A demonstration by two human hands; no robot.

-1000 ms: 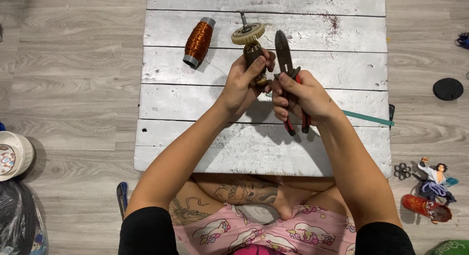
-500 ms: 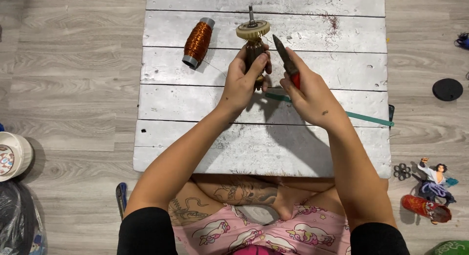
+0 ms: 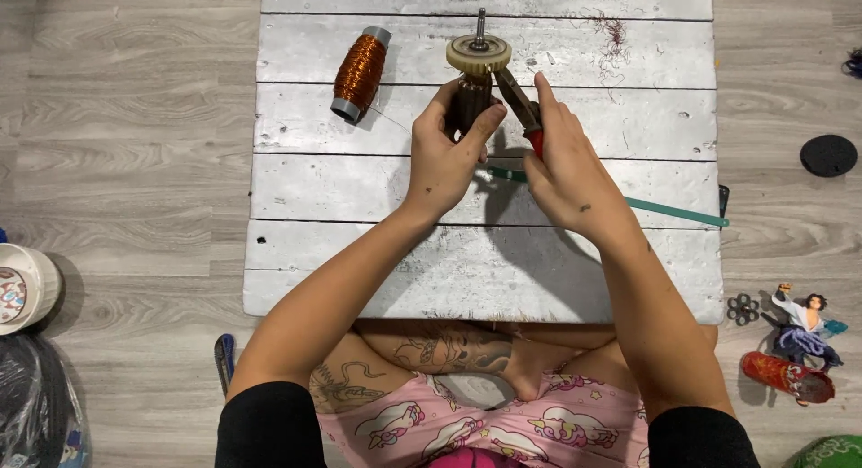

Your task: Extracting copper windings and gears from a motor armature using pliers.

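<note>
1. The left hand is wrapped around the dark cylindrical body of a small motor rotor, thumb on one side and fingers curled on the other, holding it upright above the board.
2. The rotor carries a cream-coloured toothed plastic gear at its top, with a thin metal shaft poking out above the gear.
3. The right hand is closed around the red handles of a pair of dark metal pliers, the index finger stretched along them.
4. The pliers slant up to the left, their tips just under the edge of the gear, right beside the rotor body; whether the tips grip anything cannot be told.
5. Both hands work over a whitewashed wooden plank board, which lies on a grey wood-look floor.
6. A spool of copper-coloured wire with grey ends lies tilted on the board, to the left of the rotor and apart from it.
7. A thin green strip lies flat across the board, partly under the right hand.
8. A round black disc sits on the floor to the right of the board.
9. A small toy figure lies on the floor near the board's lower right corner.
10. A white bowl stands at the left edge of view.
</note>
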